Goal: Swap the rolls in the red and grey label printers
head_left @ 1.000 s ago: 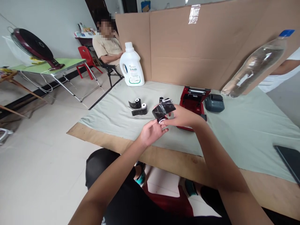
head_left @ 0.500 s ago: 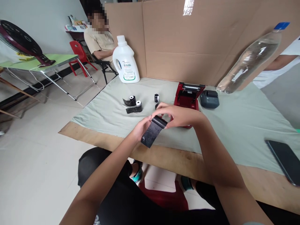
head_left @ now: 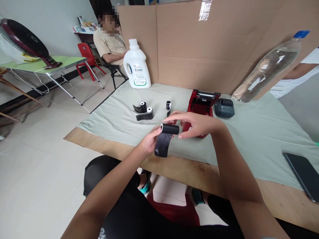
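My left hand (head_left: 150, 138) is closed on one end of a black paper roll (head_left: 170, 129), with the thumb at its pale core and a loose black strip hanging down. Spread around the roll's right end, my right hand (head_left: 195, 123) has thumb and fingers apart; its far fingers are partly hidden, and a gap shows between thumb and roll. Behind the right hand stands a red printer (head_left: 199, 108) with its lid raised. Two black rolls with loose tails, one (head_left: 143, 106) behind another (head_left: 149, 114), lie on the cloth. A smaller black-and-white roll (head_left: 168, 105) stands nearer the printer.
A dark grey device (head_left: 224, 108) sits beside the printer. At the back are a white detergent bottle (head_left: 139, 68) and a leaning clear bottle (head_left: 269, 68) against cardboard (head_left: 189, 43). A phone (head_left: 302, 176) lies at the right edge. A seated person (head_left: 109, 48) is behind the table.
The roll has turned to lie more level, and its strip now hangs nearly straight down. My right thumb has come away from the roll and the right fingers have spread.
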`<state>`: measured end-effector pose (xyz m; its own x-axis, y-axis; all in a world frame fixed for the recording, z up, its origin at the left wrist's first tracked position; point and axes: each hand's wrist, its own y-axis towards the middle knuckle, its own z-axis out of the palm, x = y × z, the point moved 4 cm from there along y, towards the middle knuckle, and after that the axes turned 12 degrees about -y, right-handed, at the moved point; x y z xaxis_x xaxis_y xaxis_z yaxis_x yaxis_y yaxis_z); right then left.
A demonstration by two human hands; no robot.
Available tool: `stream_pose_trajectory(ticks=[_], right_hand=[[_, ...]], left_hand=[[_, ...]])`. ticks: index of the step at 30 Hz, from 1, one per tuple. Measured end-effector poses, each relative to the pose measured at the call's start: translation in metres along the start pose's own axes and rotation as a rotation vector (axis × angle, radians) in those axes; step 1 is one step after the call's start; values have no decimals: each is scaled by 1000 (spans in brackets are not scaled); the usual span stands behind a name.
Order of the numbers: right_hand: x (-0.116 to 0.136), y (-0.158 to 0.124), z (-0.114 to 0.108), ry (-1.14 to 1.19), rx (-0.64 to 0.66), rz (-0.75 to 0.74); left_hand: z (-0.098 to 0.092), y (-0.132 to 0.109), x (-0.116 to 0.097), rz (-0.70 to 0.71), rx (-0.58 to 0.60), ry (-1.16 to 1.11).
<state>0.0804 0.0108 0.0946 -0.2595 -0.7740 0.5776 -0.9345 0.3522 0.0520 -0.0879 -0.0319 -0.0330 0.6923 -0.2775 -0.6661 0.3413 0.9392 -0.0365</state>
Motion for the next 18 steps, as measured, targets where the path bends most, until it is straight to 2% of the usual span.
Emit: stream_pose_trajectory(ticks=[5,10,13,18], right_hand=[[5,1,1,-146,-149,115],[13,4,2,-234,-197,87],[12,-5,-11,-265,-236,131],[-10,-41,-40,-254,-268,378]], left_hand=[[13,-1,-8,119,-19,38],[16,-6,-9,135,-61,95],[21,-9,-8,100,-21,205],[24,-8,-3,136,27,399]])
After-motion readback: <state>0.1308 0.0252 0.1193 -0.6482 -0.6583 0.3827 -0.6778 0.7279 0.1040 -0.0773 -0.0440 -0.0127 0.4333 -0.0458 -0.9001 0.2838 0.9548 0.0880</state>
